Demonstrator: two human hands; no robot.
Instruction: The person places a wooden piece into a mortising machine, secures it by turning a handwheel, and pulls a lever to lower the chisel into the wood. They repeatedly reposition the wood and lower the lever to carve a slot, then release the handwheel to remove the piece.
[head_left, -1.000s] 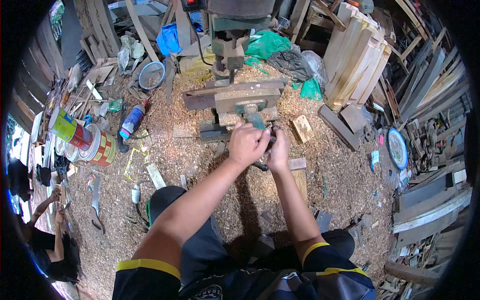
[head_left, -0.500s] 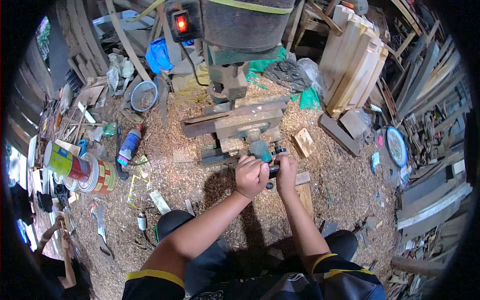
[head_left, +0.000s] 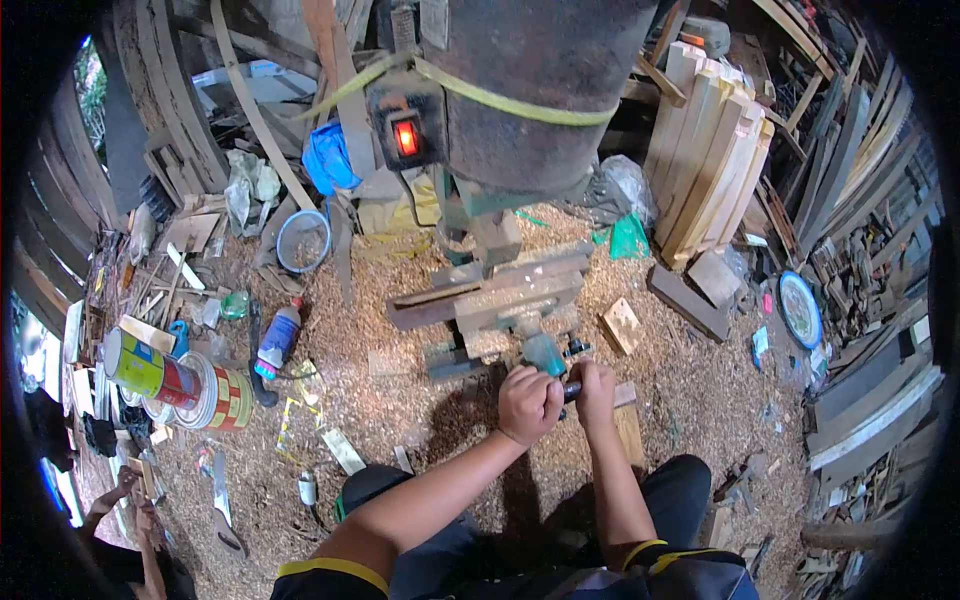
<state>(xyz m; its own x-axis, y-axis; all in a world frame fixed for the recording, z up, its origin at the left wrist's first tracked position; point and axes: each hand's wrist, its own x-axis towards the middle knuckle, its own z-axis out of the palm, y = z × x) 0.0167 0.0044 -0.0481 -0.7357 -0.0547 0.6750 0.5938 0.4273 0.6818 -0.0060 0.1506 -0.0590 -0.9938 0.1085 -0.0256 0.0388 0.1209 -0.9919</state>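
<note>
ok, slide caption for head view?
Left hand and right hand at a black cylindrical handle, glowing red rectangular switch beyond, pale wood shavings around.

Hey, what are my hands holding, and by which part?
Your right hand grips the clamp by the dark handle at its near end. Your left hand is closed beside it; whether it grips the handle too is hidden.

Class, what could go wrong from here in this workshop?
The switch glows red, so the machine may be live while the left hand and right hand are at the handle.

The saw lying out to the left could cut someone stepping there.

Loose shavings all around might slip underfoot or catch a spark.
</note>
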